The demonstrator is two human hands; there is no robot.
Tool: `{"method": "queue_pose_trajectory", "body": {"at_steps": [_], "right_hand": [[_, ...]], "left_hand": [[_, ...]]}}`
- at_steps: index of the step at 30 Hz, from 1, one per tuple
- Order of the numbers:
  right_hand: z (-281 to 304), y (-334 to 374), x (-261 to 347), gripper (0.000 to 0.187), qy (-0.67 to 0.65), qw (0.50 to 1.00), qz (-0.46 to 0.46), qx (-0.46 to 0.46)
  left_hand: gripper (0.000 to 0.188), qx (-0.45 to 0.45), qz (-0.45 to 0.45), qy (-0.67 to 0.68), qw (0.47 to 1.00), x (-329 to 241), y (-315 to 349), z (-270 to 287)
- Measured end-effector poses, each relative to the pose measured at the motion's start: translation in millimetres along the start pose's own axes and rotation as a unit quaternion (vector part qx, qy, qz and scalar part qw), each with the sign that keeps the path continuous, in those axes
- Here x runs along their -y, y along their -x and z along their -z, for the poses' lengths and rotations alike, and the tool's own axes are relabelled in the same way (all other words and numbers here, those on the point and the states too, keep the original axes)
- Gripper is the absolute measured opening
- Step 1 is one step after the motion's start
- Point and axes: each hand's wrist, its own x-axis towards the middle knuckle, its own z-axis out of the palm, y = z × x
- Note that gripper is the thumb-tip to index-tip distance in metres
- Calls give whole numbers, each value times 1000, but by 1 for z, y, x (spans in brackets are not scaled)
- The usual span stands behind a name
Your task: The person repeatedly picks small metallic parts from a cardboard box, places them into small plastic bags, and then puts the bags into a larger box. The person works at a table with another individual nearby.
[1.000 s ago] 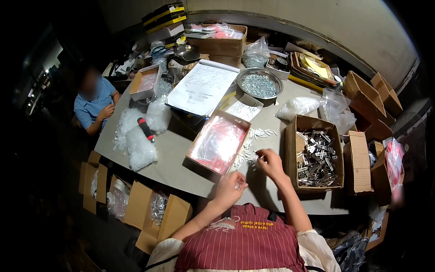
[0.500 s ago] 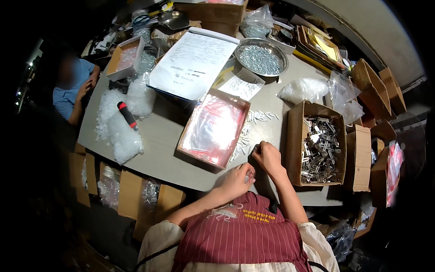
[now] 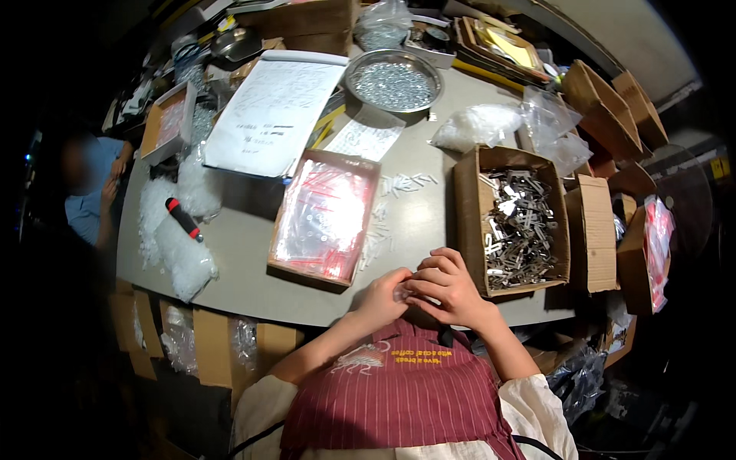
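Observation:
Near the table's front edge, my left hand (image 3: 383, 299) is closed around a small clear plastic bag (image 3: 401, 291). My right hand (image 3: 446, 291) meets it there, fingers curled and fingertips at the bag; whatever they pinch is hidden. Just beyond the hands lie loose small white sticks (image 3: 377, 244). Left of these, a shallow cardboard box (image 3: 274, 244) holds clear bags with red edges. To the right stands a deeper cardboard box (image 3: 468, 218) full of metal clips (image 3: 523, 230).
A steel bowl (image 3: 438, 98) of small metal parts stands at the back, beside a written notepad (image 3: 264, 115). Bags of white pieces (image 3: 184, 268) and a red-black screwdriver handle (image 3: 184, 220) lie left. Another person (image 3: 92, 188) sits far left. More cartons (image 3: 594, 238) stand right.
My right hand has come back from the table by the white sticks to the bag in my left hand. The whole view has shifted, so the table contents appear farther left.

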Motion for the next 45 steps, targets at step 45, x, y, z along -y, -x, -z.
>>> {"method": "queue_pose_trajectory", "body": {"at_steps": [45], "right_hand": [[102,-6,20,25,-295,917,-264,52]], "left_hand": [[29,-1,-76,4,997,-71,-29,-6]]}}
